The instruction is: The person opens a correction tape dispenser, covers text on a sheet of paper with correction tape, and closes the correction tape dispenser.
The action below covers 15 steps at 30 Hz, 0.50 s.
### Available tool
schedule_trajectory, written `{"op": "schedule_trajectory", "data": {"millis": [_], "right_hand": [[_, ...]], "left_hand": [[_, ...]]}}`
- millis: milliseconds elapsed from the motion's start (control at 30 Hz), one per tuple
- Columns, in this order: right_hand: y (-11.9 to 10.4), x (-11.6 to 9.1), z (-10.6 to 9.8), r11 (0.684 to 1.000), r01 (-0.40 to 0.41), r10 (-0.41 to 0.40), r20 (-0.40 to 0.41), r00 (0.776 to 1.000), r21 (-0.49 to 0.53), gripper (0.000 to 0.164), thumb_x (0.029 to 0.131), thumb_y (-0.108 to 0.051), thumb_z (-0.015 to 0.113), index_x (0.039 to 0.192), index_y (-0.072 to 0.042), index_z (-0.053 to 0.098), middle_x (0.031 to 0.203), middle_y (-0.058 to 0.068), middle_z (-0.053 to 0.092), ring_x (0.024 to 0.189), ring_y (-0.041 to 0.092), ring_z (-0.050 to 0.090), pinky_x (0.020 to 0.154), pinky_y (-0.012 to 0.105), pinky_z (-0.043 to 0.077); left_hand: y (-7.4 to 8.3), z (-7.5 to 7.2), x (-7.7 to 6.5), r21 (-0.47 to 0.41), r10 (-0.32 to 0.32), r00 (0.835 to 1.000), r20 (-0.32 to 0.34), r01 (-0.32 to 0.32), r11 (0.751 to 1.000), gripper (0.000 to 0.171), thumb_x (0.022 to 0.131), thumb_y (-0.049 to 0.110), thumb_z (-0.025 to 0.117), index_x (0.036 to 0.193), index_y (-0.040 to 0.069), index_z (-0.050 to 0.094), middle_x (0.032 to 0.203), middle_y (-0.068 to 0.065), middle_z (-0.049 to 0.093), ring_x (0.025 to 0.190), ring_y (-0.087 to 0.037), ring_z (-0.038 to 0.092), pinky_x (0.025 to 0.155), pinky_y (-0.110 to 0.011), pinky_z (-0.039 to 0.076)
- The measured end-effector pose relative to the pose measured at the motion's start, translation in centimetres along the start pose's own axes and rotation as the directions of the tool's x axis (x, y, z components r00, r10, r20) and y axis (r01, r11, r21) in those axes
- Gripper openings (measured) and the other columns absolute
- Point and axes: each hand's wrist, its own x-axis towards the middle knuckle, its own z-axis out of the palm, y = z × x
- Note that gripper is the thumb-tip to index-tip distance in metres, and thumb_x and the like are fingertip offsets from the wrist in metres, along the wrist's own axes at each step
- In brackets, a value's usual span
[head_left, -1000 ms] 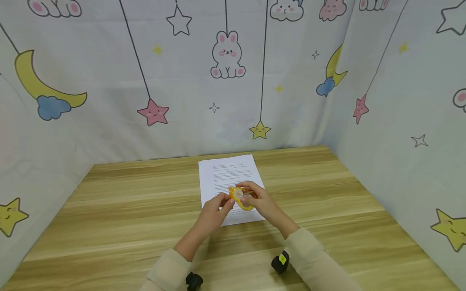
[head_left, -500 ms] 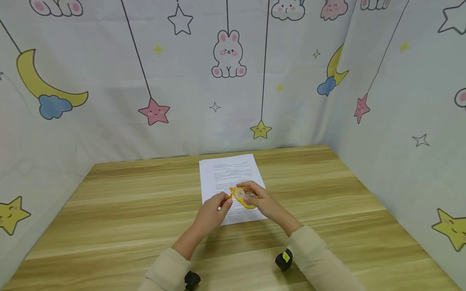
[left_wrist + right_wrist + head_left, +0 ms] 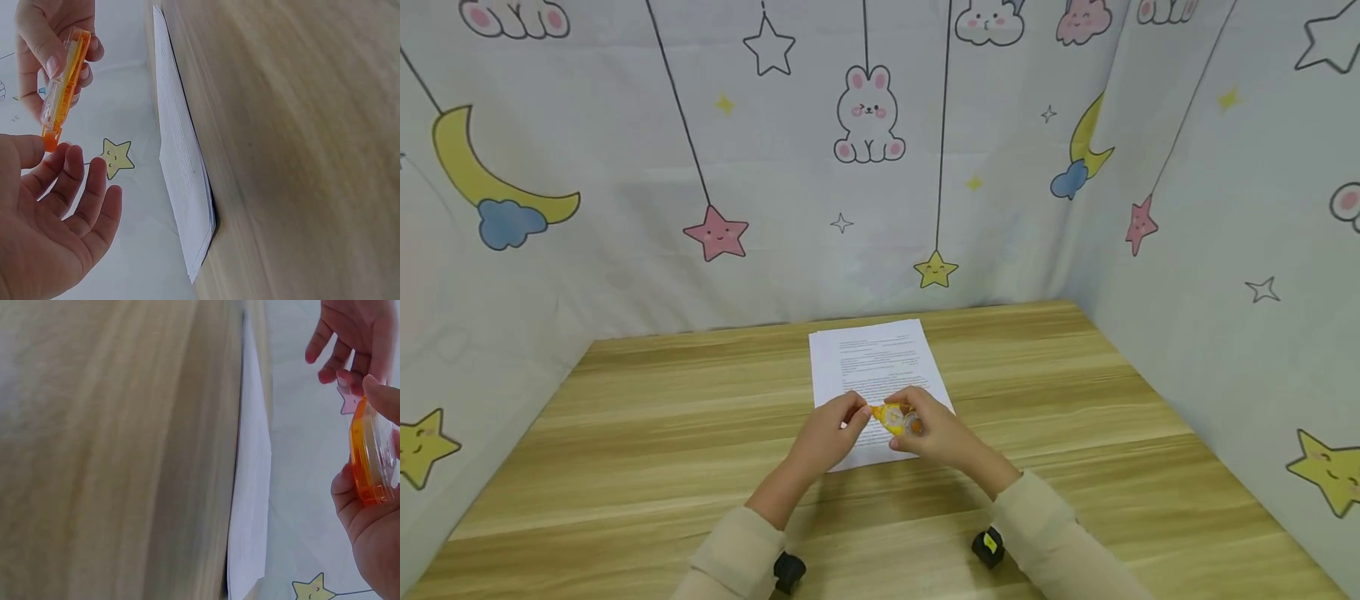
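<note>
A correction tape [image 3: 892, 417] with a clear, yellow-orange case is held above the paper in the head view. My right hand [image 3: 938, 432] grips its body, thumb on one side and fingers on the other. At its narrow end, the thumb and a fingertip of my left hand [image 3: 826, 435] pinch the small orange cap [image 3: 51, 139]; the other left fingers are spread loosely in the left wrist view. Whether the cap sits fully on the tip cannot be told. Beneath both hands lies a stack of printed paper [image 3: 880, 350], apart from the correction tape.
The sheets lie on a wood-grain table [image 3: 700, 400]. A white cloth [image 3: 790, 167] with cartoon prints hangs behind the table and along both sides. Black wrist devices [image 3: 988, 547] are worn under the sleeves.
Half a second ago a small gap showed between the left fingers' orange cap and the correction tape; now they meet. The right hand has turned the tape, pointing its tip leftward.
</note>
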Motion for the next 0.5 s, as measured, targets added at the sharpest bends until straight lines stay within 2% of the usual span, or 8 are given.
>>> {"op": "schedule_trajectory", "data": {"millis": [100, 300, 500], "right_hand": [[0.1, -0.2, 0.5, 0.997, 0.015, -0.015, -0.007, 1.000, -0.075, 0.049, 0.081, -0.017, 0.069, 0.124, -0.009, 0.046, 0.111, 0.009, 0.051, 0.089, 0.016, 0.049, 0.073, 0.025, 0.044], [0.5, -0.7, 1.0, 0.988, 0.061, -0.062, -0.002, 0.998, -0.142, 0.047, 0.080, -0.012, 0.066, 0.122, -0.008, 0.046, 0.109, 0.007, 0.051, 0.089, 0.014, 0.050, 0.072, 0.024, 0.044], [0.6, -1.0, 1.2, 0.952, 0.160, -0.175, -0.034, 0.984, -0.262, 0.046, 0.078, -0.012, 0.067, 0.120, -0.008, 0.048, 0.101, 0.005, 0.052, 0.080, 0.012, 0.049, 0.066, 0.019, 0.042]], "left_hand": [[-0.2, 0.3, -0.1, 0.009, -0.008, 1.000, 0.011, 0.007, 1.000, 0.016, 0.094, 0.022, 0.051, 0.090, 0.010, 0.062, 0.078, 0.006, 0.059, 0.076, -0.010, 0.052, 0.066, -0.027, 0.043], [-0.5, 0.8, -0.3, 0.026, 0.012, 1.000, 0.009, -0.012, 1.000, 0.012, 0.093, 0.017, 0.053, 0.086, 0.010, 0.061, 0.073, 0.004, 0.057, 0.071, -0.010, 0.050, 0.062, -0.026, 0.042], [0.0, 0.9, -0.4, 0.010, 0.010, 1.000, 0.001, -0.010, 1.000, 0.014, 0.091, 0.012, 0.055, 0.077, 0.011, 0.056, 0.068, 0.003, 0.056, 0.064, -0.008, 0.047, 0.057, -0.022, 0.038]]}}
